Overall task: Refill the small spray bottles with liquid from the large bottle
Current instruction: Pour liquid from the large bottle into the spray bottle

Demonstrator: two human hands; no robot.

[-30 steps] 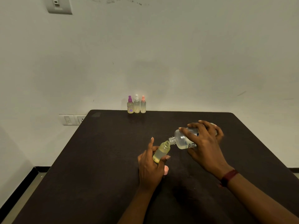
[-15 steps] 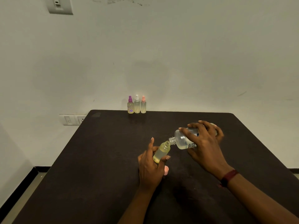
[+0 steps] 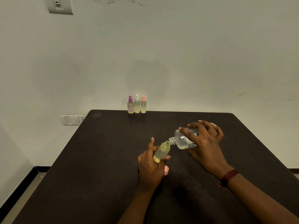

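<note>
Two hands work over a dark table point(image 3: 90, 167). Left hand point(image 3: 149, 167) fingers wrap an uncapped small bottle point(image 3: 161, 152) of yellowish liquid, index finger raised. Right hand point(image 3: 204, 143) fingers spread around the tilted large bottle point(image 3: 182, 139), its neck touching the small one's mouth. Three capped spray bottles point(image 3: 136, 105) holding pale liquid stand at the far edge.

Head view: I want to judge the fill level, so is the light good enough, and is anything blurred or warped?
Head view: dim, warm light; the small bottle in the left hand reads pale yellow, level unclear. The large bottle in the right hand is sharp enough, no glare. Wide-angle lens bends the table edges; far spray bottles look soft.
</note>
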